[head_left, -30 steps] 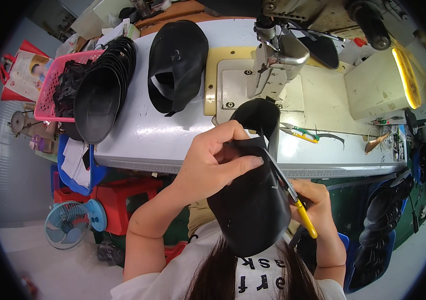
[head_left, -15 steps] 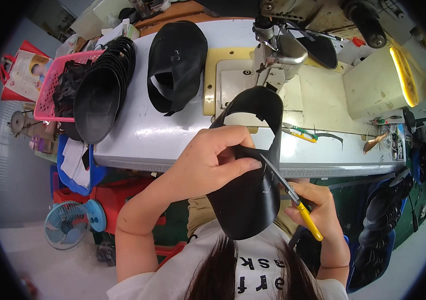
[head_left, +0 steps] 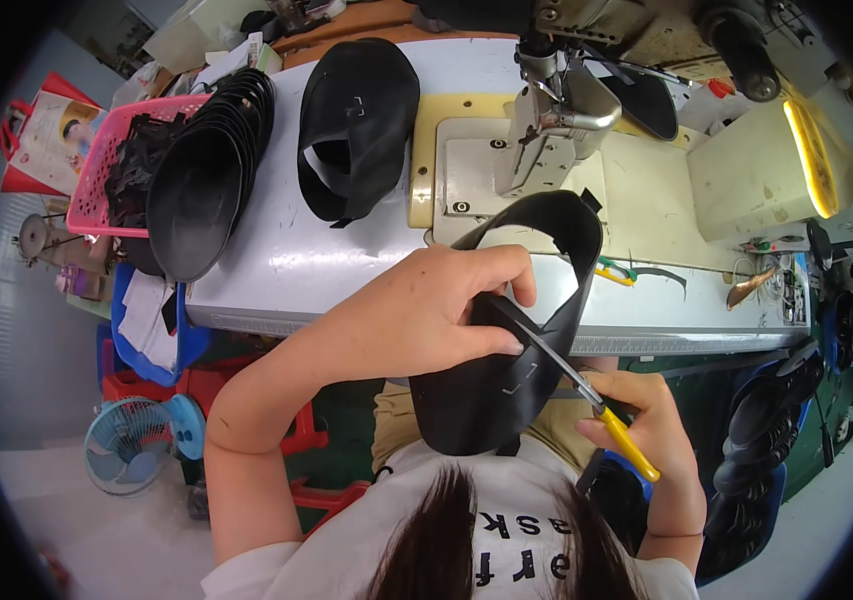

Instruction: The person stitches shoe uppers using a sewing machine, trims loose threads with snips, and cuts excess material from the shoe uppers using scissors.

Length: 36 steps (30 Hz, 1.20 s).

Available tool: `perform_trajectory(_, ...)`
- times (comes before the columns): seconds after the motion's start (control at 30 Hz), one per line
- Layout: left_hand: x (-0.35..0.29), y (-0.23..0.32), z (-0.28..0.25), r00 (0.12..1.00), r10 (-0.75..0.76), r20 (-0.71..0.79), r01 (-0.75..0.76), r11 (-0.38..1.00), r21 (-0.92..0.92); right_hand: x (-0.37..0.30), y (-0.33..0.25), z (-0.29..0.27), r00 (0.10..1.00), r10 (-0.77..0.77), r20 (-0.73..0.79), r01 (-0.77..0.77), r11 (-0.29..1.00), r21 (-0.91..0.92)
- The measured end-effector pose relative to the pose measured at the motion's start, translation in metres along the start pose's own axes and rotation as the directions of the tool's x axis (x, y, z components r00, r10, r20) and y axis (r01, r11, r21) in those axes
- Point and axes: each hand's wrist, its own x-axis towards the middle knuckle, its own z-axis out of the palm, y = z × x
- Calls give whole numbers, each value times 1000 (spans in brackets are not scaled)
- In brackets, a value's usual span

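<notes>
A black slipper piece [head_left: 461, 405], a sole shape with a wide band looped over it, is held above my lap at the table's front edge. My left hand [head_left: 436, 310] pinches the band's edge between thumb and fingers. In my right hand [head_left: 651, 410] is a pair of yellow-handled scissors [head_left: 628, 444], gripped with the fingers wrapped round the handle. Their blades lie against the band beside my left thumb and fingertips. The tips are partly hidden there, and I cannot tell whether they cut. Beyond stands a sewing machine [head_left: 561, 120].
A similar black slipper piece [head_left: 376, 110] lies left of the machine. Farther left are a stack of black soles [head_left: 196, 200] and a pink basket [head_left: 91, 190] of black scraps. Green-and-yellow snips [head_left: 614, 272] lie near the front edge. A blue fan [head_left: 131, 445] stands lower left.
The slipper piece has turned, its far end swinging right and its near end rising slightly. The scissors' blades now reach farther in between my left fingers and thumb.
</notes>
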Motion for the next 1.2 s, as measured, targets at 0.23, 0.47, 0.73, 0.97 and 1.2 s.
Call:
perform_trajectory(0.23,3,-7,2,996,-88,-11,87,993,-73,9,16,9,985,160,56,-170,931,322)
perform_trajectory(0.47,-34,-128,29,903,-346,-256,123,777,-617,7,27,7,984,32,177,-111,880,462)
perform_trajectory(0.73,-59,-99,22,890,-311,-332,-172,446,-879,6,21,13,997,70,45,-82,891,446)
perform_trajectory(0.97,-63,-85,19,869,-166,-467,-265,640,-721,8,20,17,981,55,188,-157,794,587)
perform_trajectory(1.2,-59,-78,14,865,-150,-479,-264,676,-688,6,20,14,966,63,251,-209,761,615)
